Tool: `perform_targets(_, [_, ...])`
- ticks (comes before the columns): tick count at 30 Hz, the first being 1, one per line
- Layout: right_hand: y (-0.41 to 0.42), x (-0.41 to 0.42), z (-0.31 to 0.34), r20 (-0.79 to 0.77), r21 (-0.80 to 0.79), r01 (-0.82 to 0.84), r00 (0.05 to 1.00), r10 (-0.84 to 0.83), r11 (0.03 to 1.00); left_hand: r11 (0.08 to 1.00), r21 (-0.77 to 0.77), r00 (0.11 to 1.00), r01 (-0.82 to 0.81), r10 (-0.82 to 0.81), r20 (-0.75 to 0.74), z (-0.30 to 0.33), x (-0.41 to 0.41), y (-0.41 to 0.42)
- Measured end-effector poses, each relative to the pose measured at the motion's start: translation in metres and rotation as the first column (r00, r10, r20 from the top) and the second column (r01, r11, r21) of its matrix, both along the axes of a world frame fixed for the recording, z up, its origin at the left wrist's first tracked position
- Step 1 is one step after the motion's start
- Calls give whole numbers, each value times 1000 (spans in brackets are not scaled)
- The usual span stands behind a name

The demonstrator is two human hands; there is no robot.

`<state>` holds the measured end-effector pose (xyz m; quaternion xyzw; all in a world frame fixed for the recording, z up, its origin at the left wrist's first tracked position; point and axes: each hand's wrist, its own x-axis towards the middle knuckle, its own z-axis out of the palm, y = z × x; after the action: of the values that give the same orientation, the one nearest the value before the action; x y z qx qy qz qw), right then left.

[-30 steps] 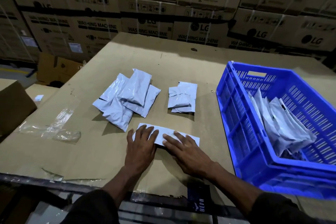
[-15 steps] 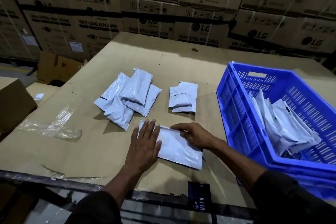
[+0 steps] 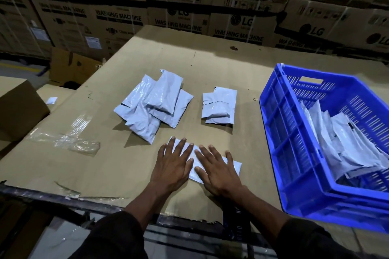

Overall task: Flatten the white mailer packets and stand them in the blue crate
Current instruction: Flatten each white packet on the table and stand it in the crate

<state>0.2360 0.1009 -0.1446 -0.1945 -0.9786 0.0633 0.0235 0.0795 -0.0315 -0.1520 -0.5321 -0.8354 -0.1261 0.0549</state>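
You are working in dim light; glare is catching the plastic film [image 3: 69, 143], shadows are pooling at your sleeves (the wide lens is bending the edges).

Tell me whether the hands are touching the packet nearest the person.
Touching. The head view shows the left hand and right hand lying flat with fingers spread on the white packet, covering most of it.

Warehouse or stockroom. Stacked LG washing machine cartons [image 3: 117, 21], strapped and shrink-wrapped, fill the whole background wall. The bench [image 3: 231, 73] is a flattened cardboard sheet. Loose cardboard boxes [image 3: 69, 67] sit at left; a blue plastic crate [image 3: 282, 145] holds white mailer packets [image 3: 345, 149].
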Motion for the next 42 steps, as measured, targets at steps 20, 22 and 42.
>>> perform_targets(20, [1,17,13,11,-22,-159,987,159,987,999,-12,999,-30,30,21,-3,0,-4])
perform_targets(22, [4,17,20,-11,9,-148,989,148,989,999,44,999,-2,0,33,-3,3,-8])
perform_targets(42, [1,33,55,127,323,-572,816,565,754,922,386,964,7,96,-248,-1,9,-16])
